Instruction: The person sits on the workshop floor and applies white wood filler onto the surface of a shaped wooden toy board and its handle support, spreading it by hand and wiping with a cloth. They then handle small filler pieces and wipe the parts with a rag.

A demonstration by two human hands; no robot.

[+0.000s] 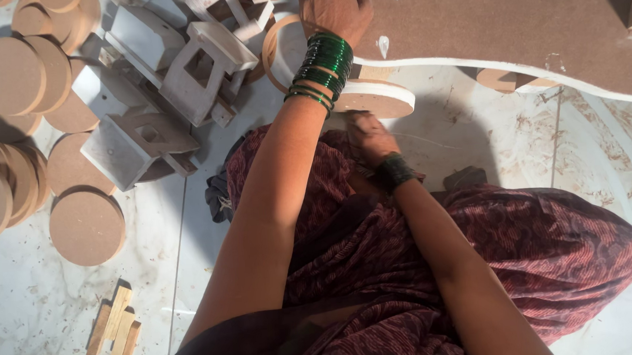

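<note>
My left hand (334,6) presses flat on the brown board (513,30), steadying it; right hand (369,138) grip closed beneath its edge, contents unclear.

Looks to us like a small woodworking shop, the kind where the work happens right on the floor. We count a lot of brown fibreboard discs (8,73) stacked and fanned out on the left, plus a jumble of little white-primed wooden frames (175,69) heaped beside them. A big curvy-edged board (513,23) with a white-painted rim fills the top right, and a few short offcut strips (115,329) lie loose at lower left. The pale floor (42,293) is scuffed and smeared with dust and paint, which we'd never expect in a home or office.
</note>
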